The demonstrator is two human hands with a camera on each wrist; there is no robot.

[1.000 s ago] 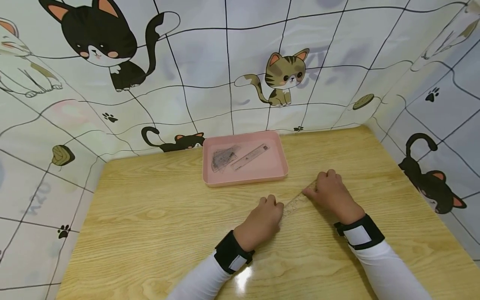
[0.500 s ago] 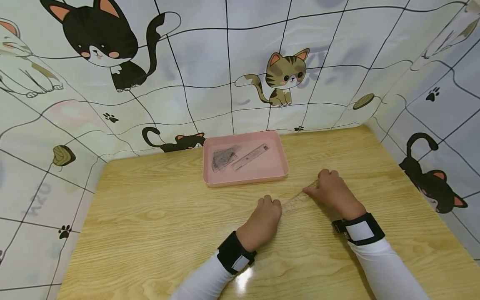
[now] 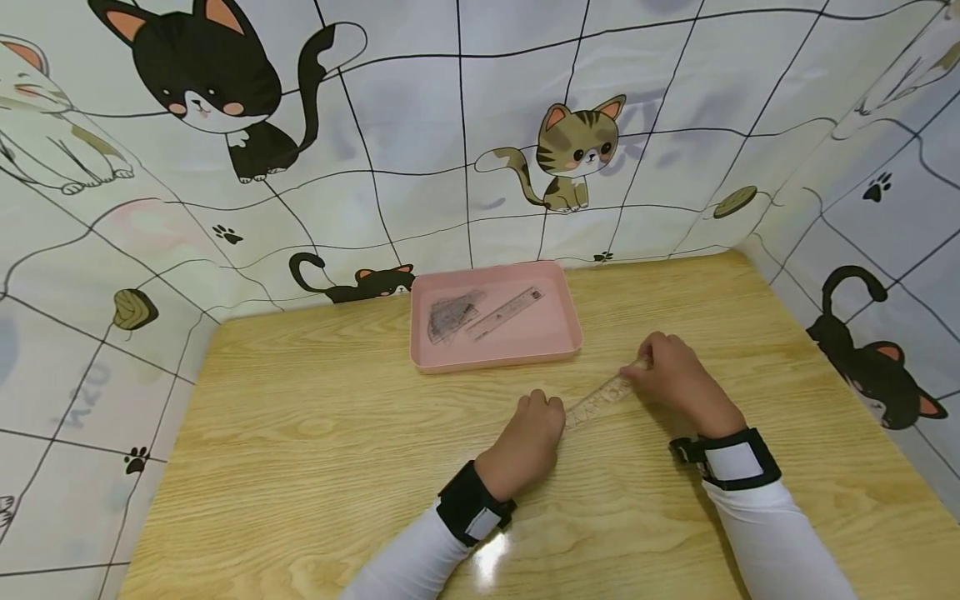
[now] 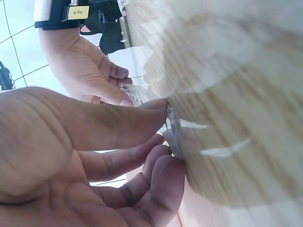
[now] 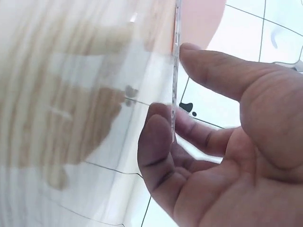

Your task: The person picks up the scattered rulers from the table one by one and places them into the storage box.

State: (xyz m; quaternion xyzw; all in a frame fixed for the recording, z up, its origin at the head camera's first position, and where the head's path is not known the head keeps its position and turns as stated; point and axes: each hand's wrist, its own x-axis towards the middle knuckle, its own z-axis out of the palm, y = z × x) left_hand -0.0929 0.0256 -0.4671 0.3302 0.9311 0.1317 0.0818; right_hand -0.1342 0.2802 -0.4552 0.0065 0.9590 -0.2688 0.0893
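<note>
A clear plastic ruler (image 3: 600, 400) runs slantwise between the two hands over the wooden table, looking slightly bowed. Its near-left end is pinched by my left hand (image 3: 525, 442), thumb on one side and curled fingers on the other, as the left wrist view shows. My right hand (image 3: 682, 379) holds the far-right end. In the right wrist view the ruler (image 5: 176, 71) appears edge-on, between the thumb (image 5: 208, 64) and the curled fingers (image 5: 158, 142). Both ends are partly hidden by fingers in the head view.
Behind the hands, a pink tray (image 3: 495, 362) stands near the back wall. In it lie another clear ruler (image 3: 506, 313) and several overlapping clear flat pieces (image 3: 452, 317). Cat-print sheeting (image 3: 420, 108) covers the walls around the wooden table (image 3: 322, 442).
My right hand has shifted a little to the right, and more of the ruler shows between the hands. The left hand has barely moved. The view has shifted slightly.
</note>
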